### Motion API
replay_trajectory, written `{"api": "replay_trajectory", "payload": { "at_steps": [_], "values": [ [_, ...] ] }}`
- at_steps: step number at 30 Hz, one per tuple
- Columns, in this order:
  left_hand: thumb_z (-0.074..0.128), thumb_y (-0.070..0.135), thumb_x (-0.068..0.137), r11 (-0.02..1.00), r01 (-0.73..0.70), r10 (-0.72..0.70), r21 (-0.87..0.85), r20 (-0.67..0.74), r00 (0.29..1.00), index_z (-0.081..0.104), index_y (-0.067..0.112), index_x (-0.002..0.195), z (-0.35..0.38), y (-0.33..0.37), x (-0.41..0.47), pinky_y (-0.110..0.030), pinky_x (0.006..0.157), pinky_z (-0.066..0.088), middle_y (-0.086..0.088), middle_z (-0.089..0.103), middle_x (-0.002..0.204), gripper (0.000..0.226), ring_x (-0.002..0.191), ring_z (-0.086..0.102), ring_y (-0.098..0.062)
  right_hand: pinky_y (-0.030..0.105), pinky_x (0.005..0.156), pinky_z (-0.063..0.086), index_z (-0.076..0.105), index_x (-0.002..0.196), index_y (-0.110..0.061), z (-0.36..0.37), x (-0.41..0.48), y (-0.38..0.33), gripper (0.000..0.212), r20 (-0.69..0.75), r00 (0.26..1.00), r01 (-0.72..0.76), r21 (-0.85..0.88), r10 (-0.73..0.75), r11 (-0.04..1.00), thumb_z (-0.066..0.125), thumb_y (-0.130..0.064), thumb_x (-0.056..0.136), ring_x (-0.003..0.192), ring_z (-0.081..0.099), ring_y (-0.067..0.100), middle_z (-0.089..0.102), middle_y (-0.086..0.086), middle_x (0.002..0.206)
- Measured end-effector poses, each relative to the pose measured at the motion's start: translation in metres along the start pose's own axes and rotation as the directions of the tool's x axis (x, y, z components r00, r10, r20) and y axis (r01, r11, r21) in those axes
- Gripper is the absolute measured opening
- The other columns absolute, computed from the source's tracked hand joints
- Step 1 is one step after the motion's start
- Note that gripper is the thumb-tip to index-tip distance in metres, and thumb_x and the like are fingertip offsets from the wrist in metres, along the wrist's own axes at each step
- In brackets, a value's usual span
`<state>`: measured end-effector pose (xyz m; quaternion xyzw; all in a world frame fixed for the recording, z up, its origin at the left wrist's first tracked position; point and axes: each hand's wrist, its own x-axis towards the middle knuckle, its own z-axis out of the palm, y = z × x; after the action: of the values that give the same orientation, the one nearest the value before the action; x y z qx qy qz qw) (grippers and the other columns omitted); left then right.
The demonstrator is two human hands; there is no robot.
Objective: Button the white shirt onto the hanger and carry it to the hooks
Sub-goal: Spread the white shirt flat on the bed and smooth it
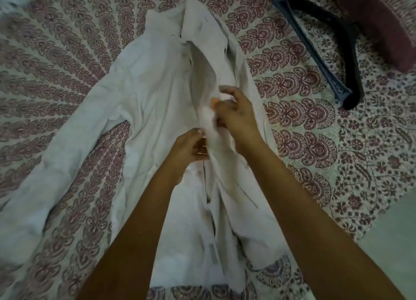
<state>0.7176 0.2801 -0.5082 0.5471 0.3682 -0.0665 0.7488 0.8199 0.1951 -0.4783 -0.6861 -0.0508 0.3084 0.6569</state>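
Observation:
The white shirt (146,92) lies spread on a patterned bedsheet, collar at the top, its left sleeve stretched toward the lower left. My left hand (189,148) pinches the left front edge at mid-chest. Just above it, my right hand (236,117) grips a bunched part of the right front edge. Both hands meet at the shirt's opening; any button is hidden by fingers and cloth. A black hanger (319,45) lies on the sheet to the upper right, apart from the shirt.
The maroon-patterned bedsheet (304,130) covers the bed. A dark maroon cushion (378,18) sits at the top right beside the hanger. The bed's edge and pale floor (391,227) show at the lower right.

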Motion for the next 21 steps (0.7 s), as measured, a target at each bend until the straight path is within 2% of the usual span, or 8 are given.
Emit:
{"api": "replay_trajectory", "payload": {
  "at_steps": [3, 6, 10, 13, 16, 18, 20, 21],
  "values": [
    [0.031, 0.046, 0.095, 0.97, 0.058, -0.036, -0.236, 0.094, 0.995, 0.06, 0.019, 0.112, -0.009, -0.015, -0.027, -0.035, 0.087, 0.048, -0.002, 0.068, 0.102, 0.043, 0.095, 0.063, -0.018, 0.017, 0.083, 0.048, 0.05, 0.121, -0.018, 0.014, -0.018, -0.006, 0.036, 0.263, 0.951, -0.171, 0.002, 0.165, 0.985, 0.044, 0.001, 0.091, 0.102, 0.061, 0.01, 0.067, 0.001, 0.104],
    [0.031, 0.067, 0.082, 0.946, 0.101, -0.085, -0.31, 0.063, 0.994, 0.054, 0.022, 0.125, -0.009, -0.034, -0.045, -0.038, 0.098, 0.045, -0.007, 0.064, 0.119, 0.066, 0.11, 0.06, -0.023, 0.025, 0.095, 0.047, 0.049, 0.122, -0.015, 0.007, -0.04, 0.008, 0.035, 0.239, 0.945, -0.249, 0.076, 0.224, 0.966, 0.045, 0.003, 0.091, 0.108, 0.059, 0.018, 0.061, 0.01, 0.118],
    [0.057, 0.043, 0.087, 0.987, 0.142, -0.146, -0.073, -0.051, 0.988, 0.064, 0.015, 0.106, 0.009, -0.047, -0.061, -0.03, 0.089, 0.047, -0.004, 0.065, 0.094, 0.035, 0.087, 0.06, -0.018, 0.022, 0.073, 0.047, 0.048, 0.125, -0.019, -0.016, -0.078, 0.041, 0.035, 0.174, 0.926, -0.325, -0.086, 0.336, 0.942, 0.045, -0.007, 0.092, 0.097, 0.058, 0.016, 0.06, 0.003, 0.109],
    [0.063, 0.03, 0.086, 0.973, 0.208, -0.222, -0.099, -0.172, 0.96, 0.064, 0.015, 0.092, 0.018, -0.052, -0.066, -0.024, 0.073, 0.047, 0.001, 0.061, 0.076, 0.017, 0.068, 0.055, -0.012, 0.04, 0.082, 0.052, 0.053, 0.119, -0.014, -0.033, -0.106, 0.071, 0.039, 0.036, 0.919, -0.361, -0.315, 0.392, 0.878, 0.037, 0.001, 0.087, 0.107, 0.056, 0.029, 0.057, 0.015, 0.118],
    [0.063, 0.04, 0.084, 0.975, 0.217, -0.22, -0.041, -0.258, 0.941, 0.062, 0.014, 0.102, 0.021, -0.059, -0.071, -0.024, 0.069, 0.045, 0.001, 0.061, 0.085, 0.031, 0.073, 0.055, -0.011, 0.037, 0.083, 0.046, 0.059, 0.109, -0.005, -0.036, -0.144, 0.09, 0.025, -0.002, 0.951, -0.253, -0.579, 0.309, 0.775, 0.052, -0.008, 0.086, 0.104, 0.058, 0.032, 0.064, 0.016, 0.107],
    [0.061, 0.049, 0.082, 0.982, 0.191, -0.184, 0.001, -0.266, 0.946, 0.059, 0.013, 0.102, 0.023, -0.061, -0.078, -0.023, 0.066, 0.045, 0.0, 0.061, 0.09, 0.041, 0.074, 0.055, -0.012, 0.031, 0.079, 0.041, 0.06, 0.112, -0.014, -0.028, -0.17, 0.094, 0.027, 0.039, 0.982, -0.079, -0.799, 0.182, 0.596, 0.056, -0.022, 0.086, 0.1, 0.059, 0.028, 0.068, 0.008, 0.103],
    [0.064, 0.051, 0.079, 0.983, 0.176, -0.158, 0.057, -0.245, 0.957, 0.057, 0.012, 0.103, 0.024, -0.063, -0.085, -0.026, 0.064, 0.045, -0.002, 0.06, 0.095, 0.047, 0.08, 0.057, -0.015, 0.033, 0.086, 0.036, 0.059, 0.116, -0.023, -0.015, -0.19, 0.092, 0.032, 0.164, 0.986, 0.141, -0.916, 0.03, 0.376, 0.054, -0.029, 0.085, 0.103, 0.056, 0.027, 0.069, 0.002, 0.103],
    [0.068, 0.048, 0.077, 0.975, 0.175, -0.137, 0.137, -0.253, 0.958, 0.055, 0.012, 0.104, 0.023, -0.066, -0.086, -0.028, 0.066, 0.047, -0.003, 0.06, 0.1, 0.046, 0.087, 0.058, -0.018, 0.033, 0.086, 0.035, 0.058, 0.118, -0.025, -0.01, -0.195, 0.09, 0.034, 0.238, 0.971, 0.217, -0.907, 0.015, 0.36, 0.054, -0.029, 0.085, 0.1, 0.056, 0.027, 0.069, 0.001, 0.1]
  ]
}}
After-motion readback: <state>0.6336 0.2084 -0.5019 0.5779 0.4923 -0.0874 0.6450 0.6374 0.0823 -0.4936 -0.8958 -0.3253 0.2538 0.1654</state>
